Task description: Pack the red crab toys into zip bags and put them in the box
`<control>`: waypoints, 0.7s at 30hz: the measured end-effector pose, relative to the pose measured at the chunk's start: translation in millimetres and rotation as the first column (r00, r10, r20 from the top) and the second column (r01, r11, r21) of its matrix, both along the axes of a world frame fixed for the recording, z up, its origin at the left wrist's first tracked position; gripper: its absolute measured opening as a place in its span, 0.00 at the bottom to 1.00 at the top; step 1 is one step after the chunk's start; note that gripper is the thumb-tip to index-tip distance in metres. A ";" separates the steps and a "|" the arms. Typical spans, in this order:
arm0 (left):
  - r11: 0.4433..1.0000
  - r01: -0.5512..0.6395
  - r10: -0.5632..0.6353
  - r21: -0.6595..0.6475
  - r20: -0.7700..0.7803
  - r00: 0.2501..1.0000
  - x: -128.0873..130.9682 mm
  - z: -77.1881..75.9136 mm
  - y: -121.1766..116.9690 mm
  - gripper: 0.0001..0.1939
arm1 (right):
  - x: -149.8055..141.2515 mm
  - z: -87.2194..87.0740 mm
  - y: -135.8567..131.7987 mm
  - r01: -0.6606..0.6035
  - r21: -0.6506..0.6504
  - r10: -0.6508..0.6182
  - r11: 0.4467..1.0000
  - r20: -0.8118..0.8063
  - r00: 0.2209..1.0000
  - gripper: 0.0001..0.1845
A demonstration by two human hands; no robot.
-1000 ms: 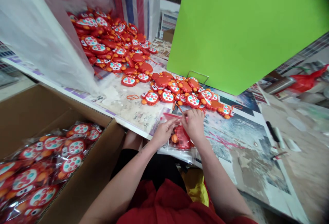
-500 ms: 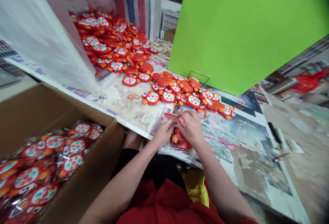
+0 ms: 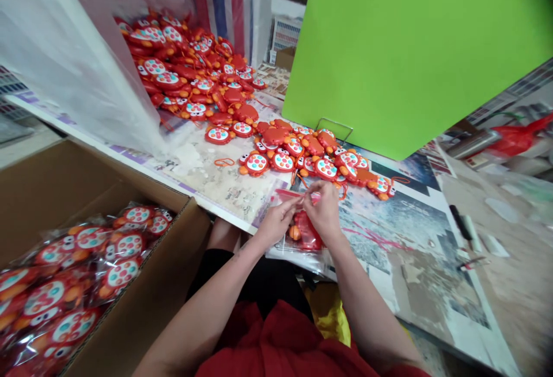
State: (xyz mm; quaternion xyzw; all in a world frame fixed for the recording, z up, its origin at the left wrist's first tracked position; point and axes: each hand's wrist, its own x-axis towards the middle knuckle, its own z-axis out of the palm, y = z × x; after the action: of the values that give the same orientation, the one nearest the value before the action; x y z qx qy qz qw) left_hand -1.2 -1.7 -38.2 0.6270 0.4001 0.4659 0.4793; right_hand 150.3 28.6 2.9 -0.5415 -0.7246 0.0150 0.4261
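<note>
A clear plastic bag [image 3: 283, 244] with a pinkish-red strip along its top lies at the table's front edge. Inside it is a red crab-shaped toy [image 3: 307, 234] with orange parts, partly covered by my fingers. My left hand [image 3: 276, 220] pinches the bag's upper edge from the left. My right hand [image 3: 323, 210] is closed on the same edge from the right, thumb and forefinger together. Just beyond my hands lies a row of loose crab toys [image 3: 283, 161], some with white dotted faces up, others showing plain red backs.
A large heap of the same toys [image 3: 190, 86] spills from a whitish sack [image 3: 99, 71] at the back left. An open cardboard box [image 3: 190, 215] at lower left holds bagged toys [image 3: 121, 273]. A tall green board [image 3: 389, 48] stands behind the row, with a wire stand [image 3: 336, 126].
My right hand has shifted slightly, its fingers now pinched along the bag's top edge near the left fingers. More of the bagged red toy shows beneath. The loose toys have not moved.
</note>
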 end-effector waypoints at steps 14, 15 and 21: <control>0.979 0.007 0.018 -0.205 0.119 0.993 1.9 -8.9 1.2 0.20 | 197.3 -39.6 -44.7 0.669 -0.251 -0.626 0.699 0.235 0.743 0.12; 0.977 -0.002 0.027 -0.211 0.116 0.993 1.5 -8.0 1.3 0.19 | 199.8 -40.5 -49.1 0.679 -0.259 -0.597 0.687 0.332 0.730 0.12; 0.970 -0.015 0.050 -0.244 0.139 0.989 1.7 -4.1 1.6 0.18 | 173.5 -30.8 -41.9 0.571 -0.110 -0.498 0.813 0.377 0.781 0.19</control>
State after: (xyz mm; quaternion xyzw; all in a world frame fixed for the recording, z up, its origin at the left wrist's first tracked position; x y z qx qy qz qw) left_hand 0.6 0.0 -42.3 0.5218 0.4284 0.4657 0.5721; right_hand 323.8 -13.3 -27.9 -0.7635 -0.5946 -0.1187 0.2226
